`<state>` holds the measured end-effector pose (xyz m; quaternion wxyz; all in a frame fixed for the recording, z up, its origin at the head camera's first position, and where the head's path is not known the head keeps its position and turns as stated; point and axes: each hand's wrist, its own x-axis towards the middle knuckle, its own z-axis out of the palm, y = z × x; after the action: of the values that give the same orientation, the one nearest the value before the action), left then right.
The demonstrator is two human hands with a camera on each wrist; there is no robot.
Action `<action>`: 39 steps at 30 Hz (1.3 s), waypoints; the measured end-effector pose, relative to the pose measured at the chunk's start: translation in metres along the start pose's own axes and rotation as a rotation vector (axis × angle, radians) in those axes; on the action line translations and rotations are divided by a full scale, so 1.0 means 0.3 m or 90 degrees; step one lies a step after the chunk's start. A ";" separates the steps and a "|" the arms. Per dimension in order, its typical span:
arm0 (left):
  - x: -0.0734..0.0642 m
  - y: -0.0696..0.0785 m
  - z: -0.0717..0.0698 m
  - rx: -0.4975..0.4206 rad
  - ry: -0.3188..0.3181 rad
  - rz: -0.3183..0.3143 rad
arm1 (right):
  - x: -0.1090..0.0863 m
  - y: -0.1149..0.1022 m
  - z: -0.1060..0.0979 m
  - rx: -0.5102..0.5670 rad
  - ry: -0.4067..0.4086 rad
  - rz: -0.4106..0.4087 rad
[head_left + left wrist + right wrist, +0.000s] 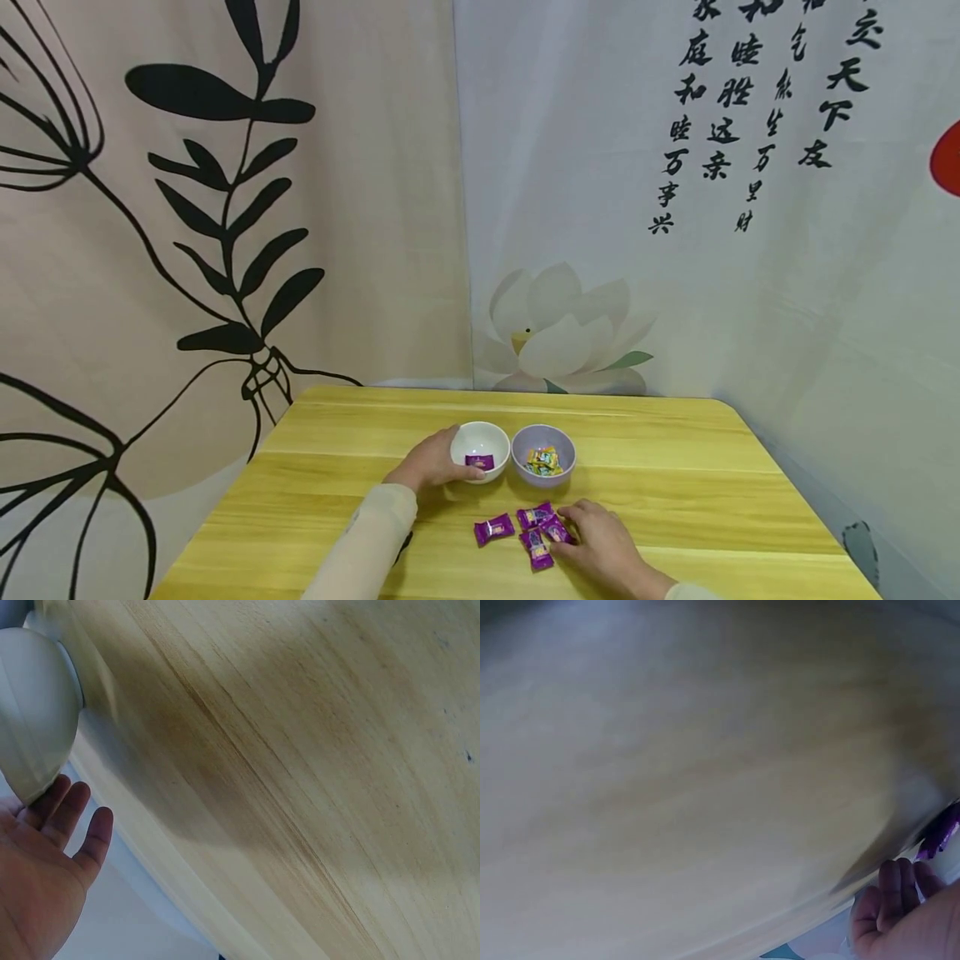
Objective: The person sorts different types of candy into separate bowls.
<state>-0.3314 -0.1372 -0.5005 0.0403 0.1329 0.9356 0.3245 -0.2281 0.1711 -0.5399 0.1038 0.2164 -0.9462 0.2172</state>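
Observation:
My left hand (431, 461) grips the left side of a white bowl (480, 435), thumb at its front and fingers behind. One purple-wrapped candy (480, 462) lies inside. The left wrist view shows the fingers against the outside of the bowl (37, 705). My right hand (603, 537) pinches a purple-wrapped candy (556, 530) between thumb and fingers, low over the table. Beside it lie more purple candies, one upper (535, 515), one lower (536, 550) and one apart to the left (493, 530). The right wrist view catches only a purple wrapper (939, 834) near the fingers.
Touching or nearly touching the white bowl on its right, a lavender bowl (543, 432) contains yellow-wrapped candies (544, 461). Everything stands on a wood-grain table (360, 442). A printed cloth (390, 208) hangs behind the table's far edge.

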 end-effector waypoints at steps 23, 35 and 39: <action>0.002 -0.018 0.003 -0.005 0.006 0.006 | -0.005 0.038 -0.018 -0.028 0.019 -0.009; -0.007 -0.004 -0.001 -0.008 0.006 -0.001 | 0.011 0.030 -0.049 -0.004 0.057 0.001; -0.008 0.000 -0.001 -0.012 0.003 -0.004 | 0.026 0.018 -0.075 0.021 0.066 0.010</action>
<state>-0.3291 -0.1379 -0.5002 0.0400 0.1289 0.9331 0.3332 -0.2350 0.1829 -0.5195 0.1473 0.1988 -0.9375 0.2445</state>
